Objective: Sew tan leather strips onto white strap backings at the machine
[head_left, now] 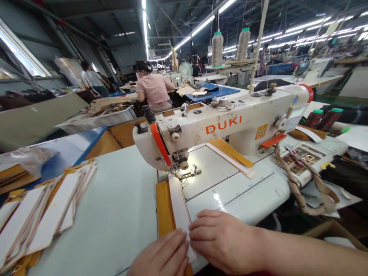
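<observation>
A long yellow strip with a white strip (176, 199) laid along it runs from the table's front edge up to the presser foot (186, 172) of the white DUKI sewing machine (227, 122). My left hand (161, 255) lies flat on the near end of the strips, fingers together and stretched out. My right hand (222, 239) rests beside it, fingertips pressing the white strip's edge. Neither hand grips anything.
A fanned stack of white and yellow pieces (43, 214) lies at the left. More strips (232, 155) sit behind the needle. A tray of small parts (301, 157) and brown straps (299, 188) are at the right. A person in pink (153, 90) sits ahead.
</observation>
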A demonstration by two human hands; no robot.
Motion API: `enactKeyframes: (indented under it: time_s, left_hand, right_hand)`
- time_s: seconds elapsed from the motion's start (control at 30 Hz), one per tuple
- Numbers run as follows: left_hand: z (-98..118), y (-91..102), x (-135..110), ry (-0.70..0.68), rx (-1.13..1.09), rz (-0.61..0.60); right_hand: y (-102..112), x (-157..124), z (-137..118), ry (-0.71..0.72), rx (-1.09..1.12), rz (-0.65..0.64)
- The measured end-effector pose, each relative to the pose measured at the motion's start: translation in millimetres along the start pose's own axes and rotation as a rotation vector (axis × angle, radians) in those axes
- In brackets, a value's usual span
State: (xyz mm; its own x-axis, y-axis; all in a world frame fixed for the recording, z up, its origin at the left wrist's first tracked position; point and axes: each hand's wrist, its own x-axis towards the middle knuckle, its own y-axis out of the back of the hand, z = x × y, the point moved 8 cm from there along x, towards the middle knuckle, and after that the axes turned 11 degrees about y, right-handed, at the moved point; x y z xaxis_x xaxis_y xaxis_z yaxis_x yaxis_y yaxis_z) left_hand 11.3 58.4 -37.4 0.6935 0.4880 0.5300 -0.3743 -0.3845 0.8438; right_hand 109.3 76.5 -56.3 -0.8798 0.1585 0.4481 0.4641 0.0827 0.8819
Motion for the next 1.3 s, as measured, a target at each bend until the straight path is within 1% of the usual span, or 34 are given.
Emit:
enactKeyframes:
  time_s: [0.1,0.2,0.27,0.33,0.4,0.47,0.77,0.93,1.03,1.13,1.23,1.3]
  left_hand:
    - [-25,-6.1,18,0.044,0.07,-0.001]
    - [-51,-24.9,32,0.092,0.186,-0.079]
    - [-62,-34.0,36,0.121,0.212,-0.104]
    - [-68,-40.1,35,0.157,0.21,-0.126]
    - [-70,-42.3,33,0.184,0.207,-0.134]
    - [-69,-42.0,30,0.198,0.204,-0.13]
    - [-70,-43.7,27,0.243,0.19,-0.134]
    - [-69,-44.0,26,0.253,0.163,-0.146]
    - [-72,-45.4,27,0.276,0.143,-0.162]
    - [-73,-48.3,28,0.286,0.146,-0.19]
    - [-65,-44.2,25,0.276,0.14,-0.182]
    - [-50,-34.0,18,0.231,0.088,-0.147]
  right_hand:
    - [3,4,-1,0.012,-0.018,-0.045]
    - [7,10,-1,0.032,-0.044,-0.082]
    - [8,12,-1,0.045,-0.057,-0.105]
    - [6,13,0,0.057,-0.061,-0.138]
    - [3,12,2,0.064,-0.053,-0.168]
    - [1,10,3,0.06,-0.048,-0.172]
    - [-7,6,5,0.104,-0.058,-0.094]
    - [-2,8,5,0.082,-0.044,-0.107]
    - [1,8,4,0.053,-0.011,-0.135]
    - [2,7,2,0.044,0.026,-0.13]
    - [2,5,2,0.024,0.044,-0.116]
    - [2,5,3,0.016,0.043,-0.127]
